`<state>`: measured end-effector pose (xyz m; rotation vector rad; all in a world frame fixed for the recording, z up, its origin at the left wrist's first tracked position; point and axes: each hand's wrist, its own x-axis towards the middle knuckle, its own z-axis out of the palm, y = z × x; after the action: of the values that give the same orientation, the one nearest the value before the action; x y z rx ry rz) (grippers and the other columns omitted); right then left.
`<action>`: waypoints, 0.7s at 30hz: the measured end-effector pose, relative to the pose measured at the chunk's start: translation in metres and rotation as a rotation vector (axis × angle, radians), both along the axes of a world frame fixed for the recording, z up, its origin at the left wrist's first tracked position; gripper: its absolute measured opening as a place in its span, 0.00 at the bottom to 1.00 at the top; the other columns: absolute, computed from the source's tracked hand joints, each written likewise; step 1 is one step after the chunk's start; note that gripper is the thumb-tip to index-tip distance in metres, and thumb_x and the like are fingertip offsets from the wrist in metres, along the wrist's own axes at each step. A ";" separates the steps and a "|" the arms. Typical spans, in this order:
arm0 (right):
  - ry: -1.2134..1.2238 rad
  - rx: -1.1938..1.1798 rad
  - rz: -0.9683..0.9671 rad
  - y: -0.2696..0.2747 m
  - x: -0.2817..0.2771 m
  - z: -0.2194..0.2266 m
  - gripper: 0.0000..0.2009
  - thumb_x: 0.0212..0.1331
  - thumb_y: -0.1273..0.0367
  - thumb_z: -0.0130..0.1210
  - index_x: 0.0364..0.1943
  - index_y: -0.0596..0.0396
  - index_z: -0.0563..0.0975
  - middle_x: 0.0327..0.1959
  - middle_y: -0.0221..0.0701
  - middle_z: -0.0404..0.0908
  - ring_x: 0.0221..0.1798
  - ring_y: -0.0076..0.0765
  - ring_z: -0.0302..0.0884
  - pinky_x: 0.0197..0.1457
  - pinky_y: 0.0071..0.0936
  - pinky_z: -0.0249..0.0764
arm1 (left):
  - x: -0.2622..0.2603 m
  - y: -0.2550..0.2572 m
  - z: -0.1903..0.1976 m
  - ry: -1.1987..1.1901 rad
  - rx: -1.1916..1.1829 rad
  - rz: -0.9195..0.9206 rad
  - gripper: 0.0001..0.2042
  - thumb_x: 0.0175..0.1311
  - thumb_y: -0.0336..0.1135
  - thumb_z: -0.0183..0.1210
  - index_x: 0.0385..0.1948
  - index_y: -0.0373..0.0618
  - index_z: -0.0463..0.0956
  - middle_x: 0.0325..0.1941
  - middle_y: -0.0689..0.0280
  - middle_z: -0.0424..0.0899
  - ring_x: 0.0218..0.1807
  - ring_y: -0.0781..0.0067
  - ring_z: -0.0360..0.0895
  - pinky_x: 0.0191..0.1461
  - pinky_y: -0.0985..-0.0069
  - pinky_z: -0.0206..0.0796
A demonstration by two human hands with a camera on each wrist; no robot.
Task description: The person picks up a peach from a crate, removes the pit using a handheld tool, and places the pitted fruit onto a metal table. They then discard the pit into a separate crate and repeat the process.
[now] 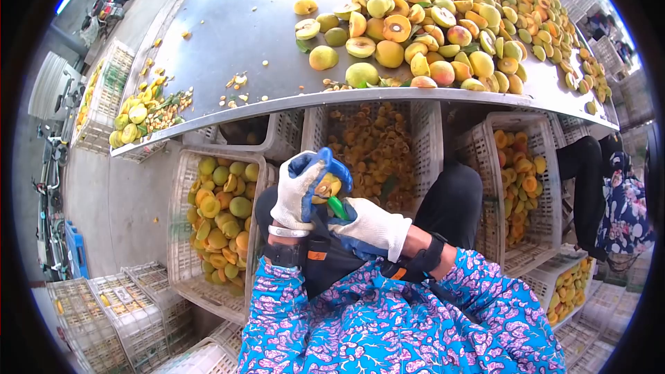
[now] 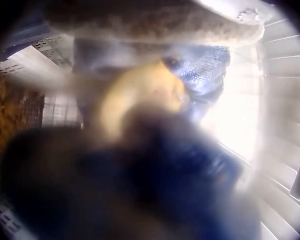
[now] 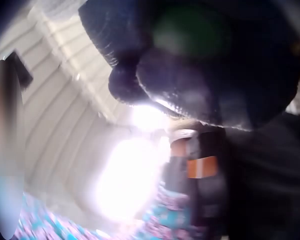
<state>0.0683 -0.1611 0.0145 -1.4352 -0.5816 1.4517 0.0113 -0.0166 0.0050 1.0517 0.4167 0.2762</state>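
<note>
In the head view my left hand [image 1: 294,192], in a white glove with blue coating, grips a yellow peach [image 1: 325,188] in front of my lap. Its fingers curl over the fruit from above. My right hand [image 1: 372,228], gloved the same way, holds a tool by its green handle [image 1: 337,208], with the front end right at the peach; the tool's working end is hidden. Blurred in the left wrist view, the peach [image 2: 140,92] shows between blue glove fingers. A green patch of the handle [image 3: 192,32] appears among dark fingers in the right wrist view.
A metal table [image 1: 228,41] stands ahead, heaped with whole and halved peaches [image 1: 443,28]. Under its edge a crate [image 1: 429,138] holds orange-brown fruit pieces. Crates of peaches stand left [image 1: 181,235] and right [image 1: 554,215] of my knees. Another person [image 1: 627,197] sits at far right.
</note>
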 end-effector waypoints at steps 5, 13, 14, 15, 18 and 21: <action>0.485 -0.079 -0.037 -0.015 0.012 0.011 0.06 0.63 0.65 0.54 0.36 0.51 0.73 0.16 0.19 0.67 0.13 0.16 0.63 0.14 0.17 0.59 | 0.007 0.001 0.015 0.059 -0.010 -0.134 0.14 0.62 0.39 0.60 0.25 0.36 0.77 0.23 0.60 0.81 0.23 0.70 0.78 0.30 0.76 0.72; 0.798 -0.079 -0.057 -0.017 0.008 0.011 0.08 0.66 0.67 0.49 0.39 0.58 0.72 0.14 0.18 0.62 0.10 0.15 0.57 0.12 0.15 0.53 | -0.001 -0.003 -0.006 -0.076 -0.131 -0.045 0.11 0.63 0.34 0.59 0.30 0.33 0.77 0.27 0.58 0.82 0.26 0.69 0.79 0.33 0.75 0.71; 0.550 -0.102 -0.026 -0.015 0.002 0.010 0.08 0.66 0.67 0.50 0.39 0.58 0.72 0.14 0.18 0.62 0.10 0.15 0.57 0.13 0.15 0.54 | -0.001 0.001 -0.003 0.026 -0.024 -0.135 0.10 0.63 0.34 0.57 0.30 0.34 0.76 0.29 0.57 0.82 0.28 0.68 0.79 0.33 0.73 0.72; 0.304 -0.122 0.002 -0.014 -0.002 0.007 0.08 0.65 0.67 0.50 0.39 0.59 0.72 0.14 0.18 0.62 0.10 0.14 0.57 0.13 0.15 0.55 | -0.002 0.004 0.001 0.075 0.041 -0.242 0.10 0.63 0.34 0.57 0.30 0.34 0.76 0.27 0.59 0.82 0.27 0.70 0.79 0.33 0.74 0.71; 0.518 -0.129 -0.035 -0.019 0.008 0.005 0.10 0.64 0.65 0.52 0.38 0.59 0.74 0.15 0.19 0.65 0.10 0.14 0.57 0.12 0.14 0.54 | 0.004 0.004 -0.002 0.076 -0.012 -0.278 0.11 0.62 0.36 0.58 0.31 0.35 0.77 0.27 0.59 0.82 0.27 0.71 0.78 0.33 0.76 0.71; 0.987 0.030 -0.017 -0.024 0.013 0.003 0.11 0.65 0.65 0.51 0.40 0.61 0.73 0.15 0.19 0.64 0.09 0.14 0.55 0.12 0.13 0.52 | 0.007 0.004 -0.001 0.027 -0.094 -0.215 0.11 0.62 0.36 0.58 0.31 0.34 0.77 0.27 0.59 0.82 0.26 0.70 0.79 0.31 0.74 0.72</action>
<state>0.0812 -0.1850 0.0179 -0.5473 0.0395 1.8843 0.0187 -0.0125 0.0041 0.9993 0.3340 0.0505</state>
